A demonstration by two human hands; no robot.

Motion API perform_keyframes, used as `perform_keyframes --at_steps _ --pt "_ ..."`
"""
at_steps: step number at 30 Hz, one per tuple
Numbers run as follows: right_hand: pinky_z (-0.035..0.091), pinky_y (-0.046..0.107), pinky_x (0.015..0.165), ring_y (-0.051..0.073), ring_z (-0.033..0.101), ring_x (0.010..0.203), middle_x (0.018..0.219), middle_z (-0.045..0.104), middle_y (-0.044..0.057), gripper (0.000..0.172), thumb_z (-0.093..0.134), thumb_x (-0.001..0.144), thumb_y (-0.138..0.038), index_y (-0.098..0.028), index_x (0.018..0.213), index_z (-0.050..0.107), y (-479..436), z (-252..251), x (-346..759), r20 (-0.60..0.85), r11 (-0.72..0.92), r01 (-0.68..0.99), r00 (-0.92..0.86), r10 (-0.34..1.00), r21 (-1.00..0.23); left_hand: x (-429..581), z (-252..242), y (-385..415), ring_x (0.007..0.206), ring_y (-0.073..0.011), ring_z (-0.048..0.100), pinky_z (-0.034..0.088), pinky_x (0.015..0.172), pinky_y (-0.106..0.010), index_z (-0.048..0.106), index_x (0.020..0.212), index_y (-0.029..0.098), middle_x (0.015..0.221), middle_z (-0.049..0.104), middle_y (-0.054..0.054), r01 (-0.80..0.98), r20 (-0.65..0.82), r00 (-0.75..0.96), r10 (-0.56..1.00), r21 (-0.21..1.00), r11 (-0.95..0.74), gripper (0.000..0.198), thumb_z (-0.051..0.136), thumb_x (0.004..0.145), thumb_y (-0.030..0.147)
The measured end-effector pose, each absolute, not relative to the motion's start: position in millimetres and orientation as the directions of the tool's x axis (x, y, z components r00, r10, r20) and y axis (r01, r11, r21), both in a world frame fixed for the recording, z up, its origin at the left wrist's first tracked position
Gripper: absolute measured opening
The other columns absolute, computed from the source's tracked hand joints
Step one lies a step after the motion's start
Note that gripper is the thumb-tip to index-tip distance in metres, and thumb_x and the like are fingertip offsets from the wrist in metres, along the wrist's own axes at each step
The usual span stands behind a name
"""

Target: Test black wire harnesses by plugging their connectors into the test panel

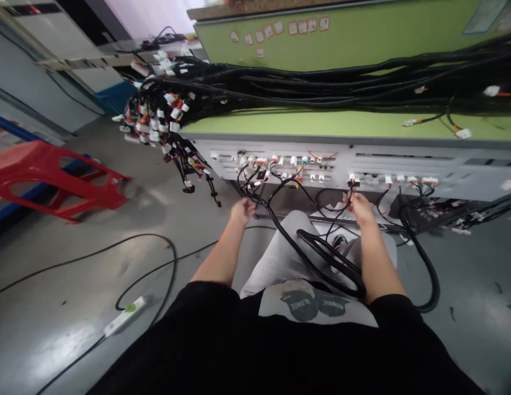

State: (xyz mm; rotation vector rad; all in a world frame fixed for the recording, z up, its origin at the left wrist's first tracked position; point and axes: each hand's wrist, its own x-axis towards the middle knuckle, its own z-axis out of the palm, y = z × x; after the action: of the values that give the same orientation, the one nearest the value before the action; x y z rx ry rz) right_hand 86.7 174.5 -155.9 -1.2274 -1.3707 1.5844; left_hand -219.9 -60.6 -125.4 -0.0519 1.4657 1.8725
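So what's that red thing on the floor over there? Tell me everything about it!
It is a red stool that looks like moulded plastic, smooth and a bit shiny. It lies tipped on its side on the grey floor, its legs pointing sideways, with big cut-out openings between them. It sits at the left, close to a blue rail along the wall, some way from the green workbench. Nothing rests on it, and neither of the person's hands is near it.

A wiring workshop: black cable harnesses [321, 88] heaped on a green bench [341, 125], connector test panel [321, 164] below.
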Motion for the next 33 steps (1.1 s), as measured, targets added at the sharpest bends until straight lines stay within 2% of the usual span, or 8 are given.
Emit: perform_keyframes --at_steps 3,6,9,12,16,21,28,33 --pt "0.04 0.022 0.052 0.011 0.057 0.057 0.076 0.066 0.005 0.034 0.058 0.074 -0.049 -0.017 0.086 0.058 173.7 -147.8 86.7 -0.167 -0.102 0.233 -0.279 0.946 -0.967 -163.0 -142.1 -75.2 0.063 -0.0177 0.061 0.043 0.061 -0.032 0.059 0.083 0.01 0.072 0.063 -0.01 -0.727 -0.505 -0.416 0.757 0.684 0.057 0.048 0.028 0.097 0.044" --pt "0.044 0.028 0.062 0.015 0.058 0.066 0.079 0.066 0.006 0.03 0.057 0.073 -0.042 -0.016 0.087 0.061 173.8 -137.2 92.8 -0.032 0.101 0.472 -0.264 0.964 -0.876 -130.7 -141.3 -75.5 0.05 -0.0134 0.055 0.04 0.053 -0.029 0.058 0.084 0.012 0.06 0.057 -0.003 -0.718 -0.431 -0.437 0.789 0.695 -0.018 0.041 0.035 0.095 0.044" --pt "0.045 0.034 0.074 0.02 0.059 0.078 0.092 0.067 0.01 0.039 0.061 0.069 -0.038 -0.015 0.101 0.061 167.0 -128.0 111.1 0.126 0.235 0.624 -0.213 0.969 -0.746 -132.6 -123.6 -71.7 0.035 -0.0075 0.037 0.029 0.042 -0.023 0.051 0.073 0.015 0.045 0.039 0.006 -0.691 -0.415 -0.537 0.734 0.716 -0.101 0.034 0.048 0.091 0.044" --pt "0.045 0.038 0.079 0.022 0.059 0.08 0.095 0.067 0.01 0.043 0.058 0.07 -0.039 -0.015 0.106 0.061 146.0 -118.9 130.2 0.221 0.301 0.617 -0.206 0.953 -0.727 -144.7 -98.8 -70.6 0.033 -0.0055 0.03 0.024 0.038 -0.02 0.049 0.072 0.015 0.045 0.034 0.008 -0.693 -0.407 -0.561 0.72 0.707 -0.14 0.036 0.052 0.088 0.048" --pt "0.046 0.038 0.082 0.022 0.06 0.083 0.092 0.067 0.008 0.033 0.056 0.075 -0.043 -0.019 0.096 0.063 93.8 -103.2 130.8 0.234 0.391 0.43 -0.375 0.897 -0.814 -145.9 -71.5 -68.8 0.033 -0.0047 0.03 0.024 0.037 -0.018 0.048 0.072 0.014 0.046 0.033 0.009 -0.703 -0.368 -0.538 0.758 0.692 -0.163 0.036 0.05 0.09 0.046" --pt "0.047 0.034 0.077 0.019 0.06 0.082 0.097 0.066 0.007 0.037 0.058 0.078 -0.051 -0.02 0.097 0.063 17.6 -88.6 93.9 -0.035 0.161 0.215 -0.696 0.718 -0.963 -140.5 -53.4 -60.0 0.034 -0.0056 0.033 0.026 0.038 -0.019 0.048 0.073 0.014 0.046 0.035 0.008 -0.664 -0.344 -0.561 0.752 0.73 -0.161 0.032 0.047 0.092 0.039" --pt "0.048 0.026 0.067 0.014 0.061 0.081 0.097 0.064 0.006 0.046 0.062 0.076 -0.056 -0.02 0.104 0.06 -49.7 -98.0 63.5 -0.246 -0.255 0.159 -0.9 0.359 -0.954 -136.3 -69.2 -64.0 0.033 -0.0068 0.037 0.027 0.037 -0.019 0.048 0.074 0.015 0.047 0.041 0.006 -0.597 -0.305 -0.592 0.746 0.788 -0.151 0.026 0.046 0.093 0.032" --pt "0.043 0.02 0.048 0.01 0.055 0.058 0.072 0.059 -0.001 0.05 0.074 0.068 -0.039 -0.019 0.108 0.052 -81.8 -88.5 49.2 -0.438 -0.352 0.363 -0.884 0.162 -0.863 -147.3 -75.5 -68.2 0.03 -0.0071 0.033 0.023 0.035 -0.019 0.045 0.068 0.016 0.042 0.036 0.007 -0.724 -0.483 -0.466 0.741 0.69 -0.006 0.029 0.044 0.094 0.028"
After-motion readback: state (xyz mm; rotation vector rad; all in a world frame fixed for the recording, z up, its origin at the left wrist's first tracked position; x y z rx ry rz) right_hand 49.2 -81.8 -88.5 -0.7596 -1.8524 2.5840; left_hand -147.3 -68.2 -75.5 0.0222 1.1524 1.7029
